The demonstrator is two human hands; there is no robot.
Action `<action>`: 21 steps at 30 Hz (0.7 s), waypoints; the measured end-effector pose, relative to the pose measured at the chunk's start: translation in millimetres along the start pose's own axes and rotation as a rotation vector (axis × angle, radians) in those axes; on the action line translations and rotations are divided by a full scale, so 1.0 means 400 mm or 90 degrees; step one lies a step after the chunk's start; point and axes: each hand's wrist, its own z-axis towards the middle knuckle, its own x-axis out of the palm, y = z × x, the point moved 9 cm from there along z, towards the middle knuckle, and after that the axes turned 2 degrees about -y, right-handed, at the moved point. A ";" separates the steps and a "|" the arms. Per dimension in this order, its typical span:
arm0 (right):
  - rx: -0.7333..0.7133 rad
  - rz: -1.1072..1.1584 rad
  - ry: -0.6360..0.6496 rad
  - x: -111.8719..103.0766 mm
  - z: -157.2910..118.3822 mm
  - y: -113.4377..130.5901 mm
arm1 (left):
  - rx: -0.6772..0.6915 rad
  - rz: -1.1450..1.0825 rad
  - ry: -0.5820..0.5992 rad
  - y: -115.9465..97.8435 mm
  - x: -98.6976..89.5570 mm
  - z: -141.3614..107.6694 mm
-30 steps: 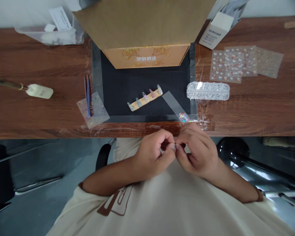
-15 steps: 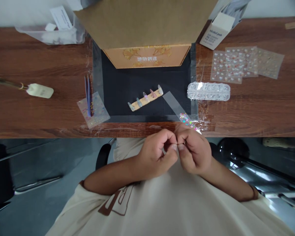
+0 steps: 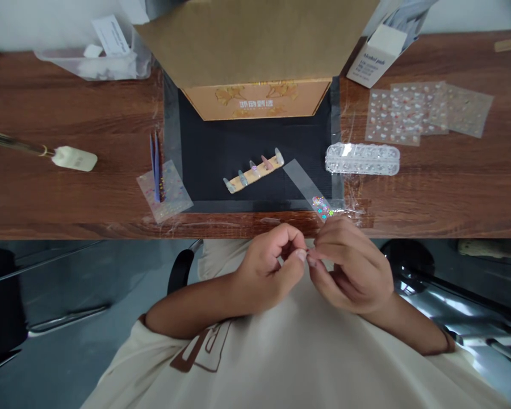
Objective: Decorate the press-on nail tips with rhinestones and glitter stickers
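My left hand (image 3: pixel 272 267) is closed in a pinch in front of the table's front edge. My right hand (image 3: pixel 351 267) pinches too, its fingertips meeting those of my left hand. Whatever lies between the fingertips is too small to make out. Beyond the hands, a strip of wood (image 3: pixel 259 172) carries several decorated nail tips on the black mat (image 3: pixel 213 139). Close to my right hand, a clear strip (image 3: pixel 300 177) with shiny coloured flowers slants over the mat's edge, its near end hidden by that hand.
Blue tweezers (image 3: pixel 155 165) lie on a sticker sheet (image 3: pixel 174 190) at the left. A cardboard box (image 3: pixel 255 99) stands behind the mat. On the right are a clear bead case (image 3: pixel 361 159), sticker sheets (image 3: pixel 394 116) and an alcohol pad box (image 3: pixel 372 59).
My right hand has shifted right and turned, its fingers straighter than before, and it covers more of the flower strip. My left hand stays nearly in place. The view has shifted slightly.
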 end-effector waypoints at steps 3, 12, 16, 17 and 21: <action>0.004 -0.015 0.007 0.001 0.003 0.005 | 0.001 0.007 0.002 -0.005 -0.001 -0.001; 0.103 0.004 0.058 0.003 0.004 -0.006 | 0.038 0.094 0.035 -0.032 -0.004 0.000; 0.110 0.015 0.085 0.004 0.004 -0.003 | 0.047 0.124 0.065 -0.037 -0.004 -0.004; 0.112 0.014 0.090 0.005 0.004 -0.003 | 0.048 0.130 0.067 -0.037 -0.006 -0.006; 0.115 -0.007 0.111 0.008 0.000 -0.002 | 0.060 0.164 0.078 -0.034 -0.008 -0.012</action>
